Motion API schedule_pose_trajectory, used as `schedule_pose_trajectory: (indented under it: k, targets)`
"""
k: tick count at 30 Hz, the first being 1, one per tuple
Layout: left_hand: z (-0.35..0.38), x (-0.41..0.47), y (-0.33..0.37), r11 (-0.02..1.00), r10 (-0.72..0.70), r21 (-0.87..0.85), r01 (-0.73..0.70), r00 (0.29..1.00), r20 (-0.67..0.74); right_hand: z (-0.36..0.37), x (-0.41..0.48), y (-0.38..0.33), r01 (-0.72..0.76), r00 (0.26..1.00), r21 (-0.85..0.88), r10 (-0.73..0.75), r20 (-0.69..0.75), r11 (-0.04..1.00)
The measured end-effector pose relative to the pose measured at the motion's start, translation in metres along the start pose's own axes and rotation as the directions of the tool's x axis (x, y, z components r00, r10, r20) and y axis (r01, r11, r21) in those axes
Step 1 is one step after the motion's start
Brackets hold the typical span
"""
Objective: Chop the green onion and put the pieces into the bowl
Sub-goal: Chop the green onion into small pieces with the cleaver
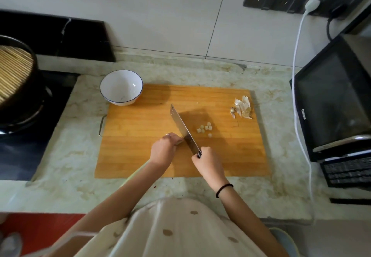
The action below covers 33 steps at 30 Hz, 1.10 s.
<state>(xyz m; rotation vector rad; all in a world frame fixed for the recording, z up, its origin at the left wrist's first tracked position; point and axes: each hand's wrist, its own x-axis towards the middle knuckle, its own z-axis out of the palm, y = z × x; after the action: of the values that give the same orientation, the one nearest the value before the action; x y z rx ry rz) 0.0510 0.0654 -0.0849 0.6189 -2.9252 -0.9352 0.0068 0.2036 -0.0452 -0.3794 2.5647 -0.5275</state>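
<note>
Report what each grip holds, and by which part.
Right grip holds the cleaver by its dark handle. Left grip curls beside the cleaver; what it holds is hidden.

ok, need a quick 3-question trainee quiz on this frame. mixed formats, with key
1. True or false: the cut pieces are already in the bowl.
2. Which hand grips the knife? A) left B) right C) neither
3. Fill in: the cut pieces lie on the cutting board to the person's ____ of the blade.

Key
1. False. They lie on the board, and the bowl stands at its far left corner.
2. B. The right hand holds the handle. The left hand sits curled beside the blade, and what it holds is hidden.
3. right
</note>
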Motion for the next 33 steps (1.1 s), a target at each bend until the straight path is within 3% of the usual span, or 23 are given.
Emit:
schedule_pose_trajectory:
  k: [5, 19, 33]
  targets:
    - [-0.001, -0.003, -0.001, 1.000, 0.007, 0.018, -0.007, 1.000, -0.009, -0.002, -0.003, 0.008, 0.018, 0.994, -0.032, -0.022, -0.111, 0.999]
    - [0.000, -0.004, -0.008, 0.998, 0.067, -0.016, -0.068, 0.996, -0.058, -0.002, -0.031, 0.010, 0.142, 0.989, -0.207, -0.147, -0.010, 0.968]
    - [0.003, -0.001, -0.013, 0.995, 0.091, -0.023, -0.093, 0.994, -0.051, 0.002, -0.031, 0.003, 0.154, 0.988, -0.200, -0.157, 0.004, 0.968]
